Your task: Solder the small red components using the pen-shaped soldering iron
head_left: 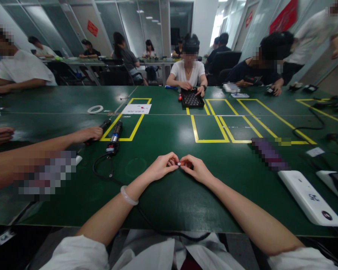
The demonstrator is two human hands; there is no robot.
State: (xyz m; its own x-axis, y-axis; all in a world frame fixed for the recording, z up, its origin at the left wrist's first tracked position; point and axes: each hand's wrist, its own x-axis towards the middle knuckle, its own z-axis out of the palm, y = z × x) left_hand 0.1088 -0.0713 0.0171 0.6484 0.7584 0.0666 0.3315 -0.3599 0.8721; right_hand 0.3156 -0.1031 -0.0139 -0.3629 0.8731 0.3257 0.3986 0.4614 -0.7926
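Above the green table, my left hand (163, 165) and my right hand (196, 167) meet fingertip to fingertip. Between them is a small orange-and-white piece (180, 164), too tiny to tell its kind. Both hands pinch it, the left at its pale end and the right at its orange end. My fingers cover much of it. A pale bangle (129, 195) sits on my left wrist. To the left of my hands lies a black and silver cylindrical tool (115, 134) with a cable.
At left, another person's arm (53, 144) reaches across, its hand on a dark tool. A white power bank (310, 198) and a blurred phone (270, 153) lie at right. Yellow tape outlines (212, 141) mark the table. Opposite, a person handles a black tray (193, 104). A white ring (95, 109) lies left.
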